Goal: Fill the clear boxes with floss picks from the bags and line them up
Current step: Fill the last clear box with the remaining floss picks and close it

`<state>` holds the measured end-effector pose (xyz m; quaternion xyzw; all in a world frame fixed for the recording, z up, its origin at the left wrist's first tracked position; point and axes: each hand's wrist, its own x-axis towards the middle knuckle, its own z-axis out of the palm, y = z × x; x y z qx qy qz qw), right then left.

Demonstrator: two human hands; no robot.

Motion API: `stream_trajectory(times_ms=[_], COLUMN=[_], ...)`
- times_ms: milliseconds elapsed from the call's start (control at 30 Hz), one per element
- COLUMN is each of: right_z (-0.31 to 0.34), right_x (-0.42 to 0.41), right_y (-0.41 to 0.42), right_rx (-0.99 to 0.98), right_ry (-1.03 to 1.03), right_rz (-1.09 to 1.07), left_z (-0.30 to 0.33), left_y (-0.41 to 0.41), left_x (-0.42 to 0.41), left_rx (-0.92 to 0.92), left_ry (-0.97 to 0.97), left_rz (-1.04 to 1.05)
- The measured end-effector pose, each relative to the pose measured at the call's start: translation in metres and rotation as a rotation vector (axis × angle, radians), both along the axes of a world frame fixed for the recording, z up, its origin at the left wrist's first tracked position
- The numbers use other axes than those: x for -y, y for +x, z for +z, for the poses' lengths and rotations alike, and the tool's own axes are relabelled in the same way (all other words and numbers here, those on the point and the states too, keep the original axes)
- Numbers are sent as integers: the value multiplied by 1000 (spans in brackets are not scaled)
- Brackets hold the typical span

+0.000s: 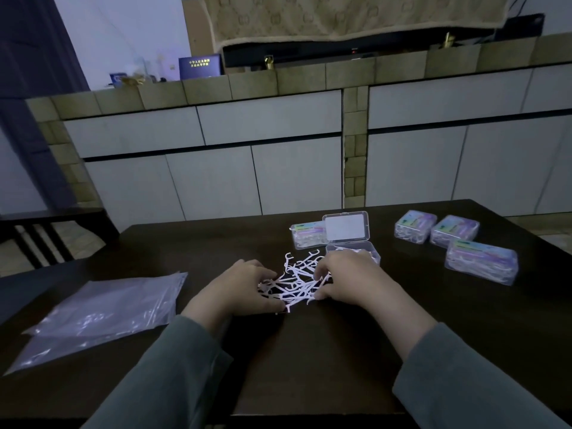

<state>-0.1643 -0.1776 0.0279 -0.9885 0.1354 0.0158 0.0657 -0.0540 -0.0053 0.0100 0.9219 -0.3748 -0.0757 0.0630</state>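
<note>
While both grey sleeves [173, 363] reach in from the near edge of the dark wooden table [309, 351], the left hand [238, 289] and the right hand [346, 280] flank a loose heap of white floss picks [297, 281]. Each hand has its fingers curled down into the heap's edge, touching picks; whether either has pinched one up I cannot tell. Off to the left lie flat clear plastic bags [102, 311], overlapping one another. Just beyond the right hand sits an open clear box [353, 250] with some picks inside, its lid [346, 227] standing up behind it. Touching its left side is a closed filled box [306, 235]. Well apart to the right, three more filled boxes [458, 243] with coloured labels sit in a cluster. Past the table runs a row of white cabinets [266, 150] under a tiled counter.
</note>
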Motion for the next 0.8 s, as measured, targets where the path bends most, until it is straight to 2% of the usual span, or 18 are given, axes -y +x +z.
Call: stream_trajectory(times_ms=[200,533,800], right_z=[-6,-13,-19], right_x=[-9,-15,-16], right_y=[-1,8,17], right_rx=[-60,87,81], right_ry=[16,-55,-88], right_rz=[11,36,41], left_z=[0,-1,-6], left_y=[4,3,4], left_x=[-1,-3,0], left_rx=[26,79,222], left_ry=[66,-42,-70], left_rz=[54,43,74])
